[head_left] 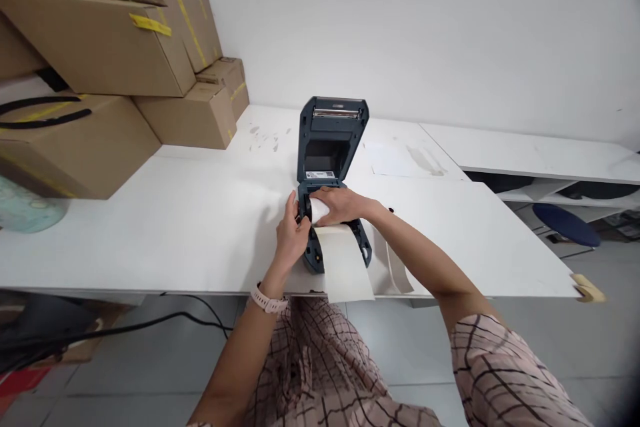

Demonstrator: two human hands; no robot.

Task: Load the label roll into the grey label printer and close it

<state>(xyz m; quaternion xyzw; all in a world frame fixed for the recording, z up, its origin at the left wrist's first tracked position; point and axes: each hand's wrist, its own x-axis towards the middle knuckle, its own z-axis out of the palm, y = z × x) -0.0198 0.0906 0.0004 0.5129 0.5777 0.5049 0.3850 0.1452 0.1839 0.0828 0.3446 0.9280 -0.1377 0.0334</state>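
A dark blue label printer (330, 147) stands open on the white table (190, 227), its lid tipped back. A white paper roll (319, 211) sits in its bay, and a strip of paper (345, 263) runs out over the table's front edge. My right hand (340, 205) is closed over the roll from the right. My left hand (293, 233), with a watch on the wrist, grips the printer's left side by the roll, fingers curled.
Several cardboard boxes (100, 47) are stacked at the back left. A pale green roll (25, 210) lies at the far left. A sheet of paper (395, 160) lies behind the printer. Cables (125, 330) run under the table; shelves (550, 167) stand at the right.
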